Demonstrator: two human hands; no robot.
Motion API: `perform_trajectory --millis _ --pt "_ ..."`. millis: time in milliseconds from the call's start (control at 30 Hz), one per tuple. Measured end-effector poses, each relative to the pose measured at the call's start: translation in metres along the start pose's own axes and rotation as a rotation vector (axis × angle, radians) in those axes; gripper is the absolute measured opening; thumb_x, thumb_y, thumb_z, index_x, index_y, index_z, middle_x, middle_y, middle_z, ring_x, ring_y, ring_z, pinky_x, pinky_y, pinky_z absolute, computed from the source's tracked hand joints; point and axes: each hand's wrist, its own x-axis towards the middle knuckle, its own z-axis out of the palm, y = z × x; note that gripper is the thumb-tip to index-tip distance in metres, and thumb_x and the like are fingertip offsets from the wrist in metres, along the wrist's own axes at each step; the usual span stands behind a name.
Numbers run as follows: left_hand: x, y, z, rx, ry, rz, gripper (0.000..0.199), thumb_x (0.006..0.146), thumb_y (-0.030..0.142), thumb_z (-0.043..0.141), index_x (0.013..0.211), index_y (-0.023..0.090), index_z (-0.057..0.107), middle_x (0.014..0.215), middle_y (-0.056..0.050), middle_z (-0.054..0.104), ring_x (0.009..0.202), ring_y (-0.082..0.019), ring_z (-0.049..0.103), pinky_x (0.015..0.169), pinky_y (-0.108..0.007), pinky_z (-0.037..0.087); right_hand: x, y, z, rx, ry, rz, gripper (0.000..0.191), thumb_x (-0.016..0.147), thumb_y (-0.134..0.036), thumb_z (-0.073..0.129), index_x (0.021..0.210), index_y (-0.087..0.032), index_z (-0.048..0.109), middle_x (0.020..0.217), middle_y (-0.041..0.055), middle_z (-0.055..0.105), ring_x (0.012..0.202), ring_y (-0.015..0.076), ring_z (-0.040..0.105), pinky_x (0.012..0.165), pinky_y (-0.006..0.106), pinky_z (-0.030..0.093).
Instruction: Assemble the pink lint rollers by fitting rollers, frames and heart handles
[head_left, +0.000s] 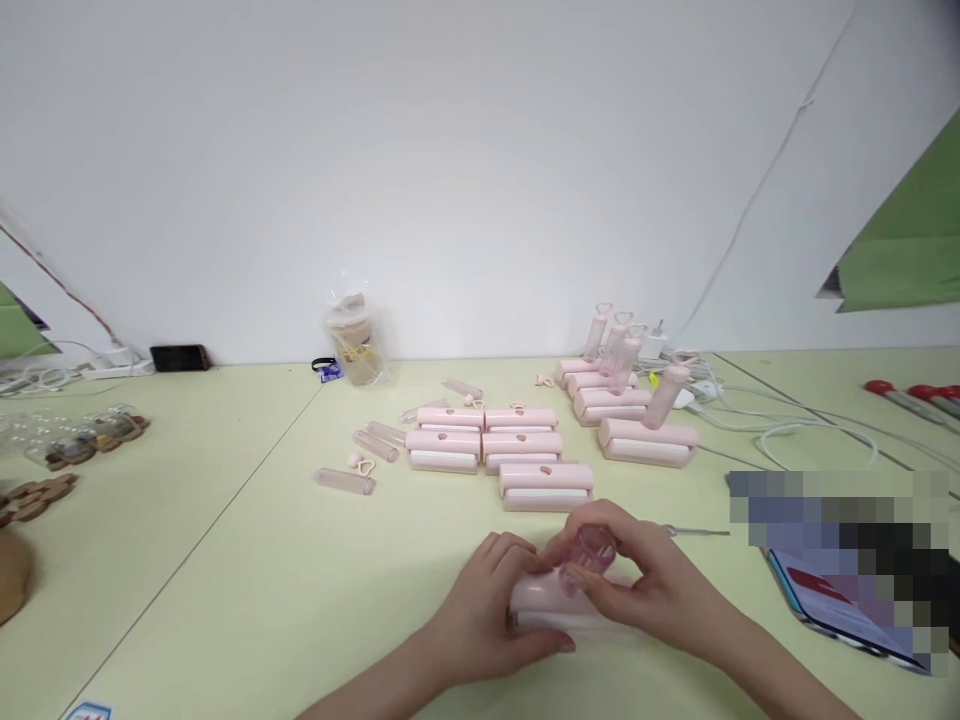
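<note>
My left hand (pixel 495 610) is closed around the left end of a pink lint roller head (pixel 536 592), which lies on the table in front of me. In my right hand (pixel 645 575), the thumb and fingers pinch a clear pink tube handle (pixel 596 545). The tube stands tilted at the top of that roller head, with its open end upward. Fingers hide the joint, so whether the tube is seated cannot be seen. Just beyond sit several pink roller heads without handles (pixel 546 485). To their right, several others carry upright tube handles (pixel 664 400) with pink caps.
Loose clear tubes (pixel 345 482) and heart-shaped cap loops (pixel 362 464) lie left of the roller heads. A thin metal tool (pixel 697 531) rests near my right hand. Further right are a phone (pixel 840 605) and white cables (pixel 795 430). A bagged cup (pixel 356 345) stands by the wall.
</note>
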Motion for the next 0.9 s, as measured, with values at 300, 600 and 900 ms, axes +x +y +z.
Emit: perform_trajectory --millis 300,600,900 --pt "-0.003 -0.007 -0.004 0.029 0.029 0.058 0.046 0.063 0.030 0.074 0.102 0.019 0.052 0.103 -0.006 0.057 0.094 -0.022 0.053 0.080 -0.034 0.043 0.022 0.030 -0.026 -0.067 0.108 0.027 0.038 0.093 -0.050 0.027 0.112 -0.023 0.045 0.112 0.0104 0.062 0.100 0.0220 0.062 0.081 0.035 0.052" --pt "-0.004 -0.013 -0.008 0.073 0.007 0.083 0.048 0.060 0.028 0.075 0.103 0.020 0.054 0.102 -0.005 0.059 0.092 -0.022 0.054 0.078 -0.034 0.043 0.135 0.096 -0.073 -0.811 -0.108 0.225 0.022 0.088 -0.028 0.054 0.107 -0.016 0.058 0.110 0.0068 0.059 0.094 0.0202 0.059 0.081 0.042 0.048" --pt "-0.001 -0.014 -0.008 0.109 -0.002 0.068 0.047 0.059 0.030 0.076 0.099 0.018 0.054 0.098 -0.007 0.060 0.089 -0.023 0.055 0.076 -0.035 0.045 0.125 0.105 -0.056 -0.924 -0.142 0.304 0.026 0.088 -0.028 0.054 0.111 -0.015 0.055 0.111 0.0072 0.058 0.093 0.0201 0.059 0.078 0.040 0.050"
